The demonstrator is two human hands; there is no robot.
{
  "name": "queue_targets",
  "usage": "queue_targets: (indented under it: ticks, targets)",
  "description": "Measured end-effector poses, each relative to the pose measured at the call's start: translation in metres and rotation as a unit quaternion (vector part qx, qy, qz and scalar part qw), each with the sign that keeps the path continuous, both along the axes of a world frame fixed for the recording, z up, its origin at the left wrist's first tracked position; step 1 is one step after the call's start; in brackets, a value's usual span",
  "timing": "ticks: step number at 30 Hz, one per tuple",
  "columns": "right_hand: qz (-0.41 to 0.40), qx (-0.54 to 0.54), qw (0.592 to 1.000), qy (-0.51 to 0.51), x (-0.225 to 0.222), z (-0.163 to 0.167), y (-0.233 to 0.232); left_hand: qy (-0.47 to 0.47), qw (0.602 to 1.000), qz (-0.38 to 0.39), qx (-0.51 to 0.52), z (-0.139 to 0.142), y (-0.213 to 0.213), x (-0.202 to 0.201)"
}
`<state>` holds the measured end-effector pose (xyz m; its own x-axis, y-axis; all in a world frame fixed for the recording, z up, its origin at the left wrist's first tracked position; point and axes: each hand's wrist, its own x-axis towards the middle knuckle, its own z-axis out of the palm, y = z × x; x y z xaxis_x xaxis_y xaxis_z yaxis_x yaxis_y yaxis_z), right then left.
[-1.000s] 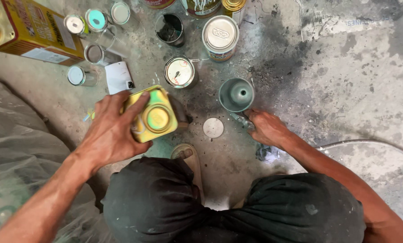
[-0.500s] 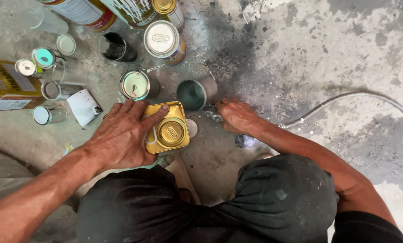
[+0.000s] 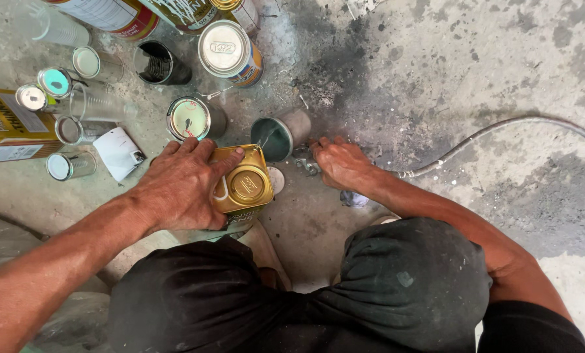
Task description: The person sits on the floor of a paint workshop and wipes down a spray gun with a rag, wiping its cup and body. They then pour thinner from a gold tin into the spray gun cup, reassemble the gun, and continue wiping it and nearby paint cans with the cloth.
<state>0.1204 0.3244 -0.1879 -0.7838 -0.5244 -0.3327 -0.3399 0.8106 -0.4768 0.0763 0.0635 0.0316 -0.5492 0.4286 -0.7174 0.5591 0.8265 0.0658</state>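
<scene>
The gold square tin (image 3: 241,186) is clamped in the left hand (image 3: 181,186), tipped toward 1 o'clock at the grey cup (image 3: 280,135); the right hand (image 3: 341,163) rests empty at 3 o'clock.

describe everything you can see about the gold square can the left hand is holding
The gold can is a squarish metal tin with rounded corners and a round embossed cap in the middle of the face turned toward the camera. It looks shiny, with some wear. It is tipped forward toward the small grey-green cup just beyond it, and a thin clear stream seems to run from its far corner into that cup. The left hand grips it from the left side, fingers over its top edge. It sits above the stained concrete floor.
</scene>
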Motion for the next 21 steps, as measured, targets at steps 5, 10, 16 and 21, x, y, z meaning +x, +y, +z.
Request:
queue_targets:
  ticks: [5, 10, 16, 21]
  targets:
    - [0.002, 0.004, 1.000, -0.001, -0.0001, -0.0075, -0.0004, 0.002, 1.000, -0.019, -0.013, -0.0005, -0.0023, -0.0033]
    - [-0.004, 0.005, 1.000, -0.006, -0.0001, -0.0085, -0.0007, -0.009, 0.999, -0.027, -0.040, -0.0018, -0.0042, -0.0063]
    - [-0.005, 0.020, 1.000, -0.024, -0.0026, -0.0052, -0.0029, -0.026, 0.998, -0.040, -0.050, -0.0025, -0.0028, -0.0074]
    - [0.004, 0.009, 1.000, -0.026, -0.0003, -0.0059, -0.0027, -0.037, 0.997, -0.037, -0.054, -0.0034, -0.0036, -0.0084]
